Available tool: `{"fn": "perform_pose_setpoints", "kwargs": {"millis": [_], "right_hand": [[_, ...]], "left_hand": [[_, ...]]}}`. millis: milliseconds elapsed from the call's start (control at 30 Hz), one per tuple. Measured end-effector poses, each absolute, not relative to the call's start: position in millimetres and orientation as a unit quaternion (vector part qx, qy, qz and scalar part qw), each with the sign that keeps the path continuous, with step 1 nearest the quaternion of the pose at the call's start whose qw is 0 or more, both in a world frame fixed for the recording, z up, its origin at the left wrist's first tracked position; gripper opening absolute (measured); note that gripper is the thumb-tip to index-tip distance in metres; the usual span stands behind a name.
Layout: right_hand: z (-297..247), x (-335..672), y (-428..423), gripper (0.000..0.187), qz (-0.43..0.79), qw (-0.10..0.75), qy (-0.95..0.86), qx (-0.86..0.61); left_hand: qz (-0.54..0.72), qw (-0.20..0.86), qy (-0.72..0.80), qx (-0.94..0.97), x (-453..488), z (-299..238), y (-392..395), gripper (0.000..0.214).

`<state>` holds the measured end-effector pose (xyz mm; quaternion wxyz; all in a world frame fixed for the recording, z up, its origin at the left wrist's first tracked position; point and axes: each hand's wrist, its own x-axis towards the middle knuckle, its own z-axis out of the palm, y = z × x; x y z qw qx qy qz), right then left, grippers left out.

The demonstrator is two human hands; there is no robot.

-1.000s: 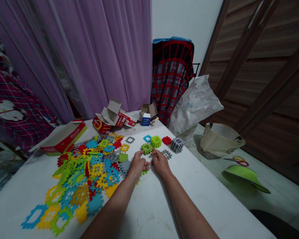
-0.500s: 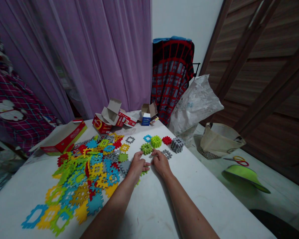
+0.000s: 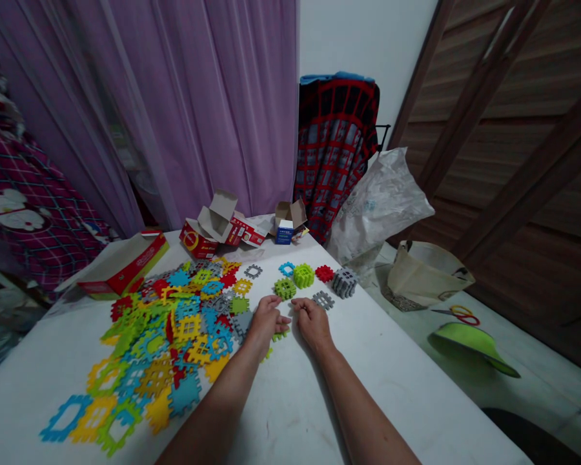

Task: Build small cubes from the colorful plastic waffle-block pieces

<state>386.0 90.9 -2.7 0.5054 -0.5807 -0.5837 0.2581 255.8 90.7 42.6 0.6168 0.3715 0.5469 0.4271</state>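
Observation:
My left hand (image 3: pixel 267 319) rests over the white table (image 3: pixel 392 394), fingers apart and nothing seen in it. Facing it, my right hand (image 3: pixel 314 323) has its fingers loosely bent, also without a visible object. Just beyond my fingertips sits a small stack of dark green interlocking plastic tiles (image 3: pixel 285 289), with a gap between it and both hands. Beside that stands a brighter green stack (image 3: pixel 303 276). A grey window tile (image 3: pixel 324 299) lies beyond my right hand. Partly hidden by my left hand, a green tile (image 3: pixel 280 335) lies close to its wrist.
A heap of mixed coloured tiles (image 3: pixel 188 328) spreads across the left. A grey stack (image 3: pixel 345 283) and a red stack (image 3: pixel 324 273) stand near the right edge. Opened boxes (image 3: pixel 198 239) line the back. Scissors (image 3: pixel 459 314) and a green visor (image 3: pixel 474 349) lie beyond the table.
Both hands have drawn slightly back from the dark green stack, the right one most, and its fingertips no longer reach the stack. The tiles look unmoved.

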Motion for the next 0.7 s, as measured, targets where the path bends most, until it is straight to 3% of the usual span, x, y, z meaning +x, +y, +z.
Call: {"fn": "perform_pose_setpoints", "kwargs": {"millis": [467,700], "right_hand": [[1,387,90,0.020,0.230,0.480,-0.597,-0.600],[-3,389,88,0.025,0.219,0.483,-0.587,-0.612]], "left_hand": [[0.442,0.607,0.546,0.372,229,47,75,0.031],[0.456,0.515,0.567,0.453,169,59,58,0.034]]}}
